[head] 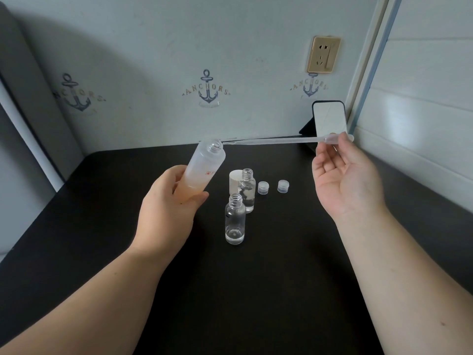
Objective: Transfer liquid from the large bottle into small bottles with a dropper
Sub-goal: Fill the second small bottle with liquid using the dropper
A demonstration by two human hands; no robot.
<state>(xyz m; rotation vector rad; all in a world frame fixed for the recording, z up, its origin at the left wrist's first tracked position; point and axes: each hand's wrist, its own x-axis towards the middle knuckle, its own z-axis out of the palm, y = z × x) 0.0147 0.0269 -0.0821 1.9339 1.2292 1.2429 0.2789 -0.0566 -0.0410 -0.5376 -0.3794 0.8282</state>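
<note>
My left hand grips the lower part of the large frosted bottle, lifted off the table and tilted to the right, its open neck pointing up and right. Pale liquid sits in its lower part. My right hand pinches the bulb end of a long clear plastic dropper, held almost level, its tip just at the large bottle's mouth. Two small clear bottles stand open on the black table: the near one and the far one, each with a little clear liquid at the bottom.
Two small clear caps lie right of the small bottles. A white cap stands behind them. A small mirror leans at the back right corner. The black table meets walls at the back and right.
</note>
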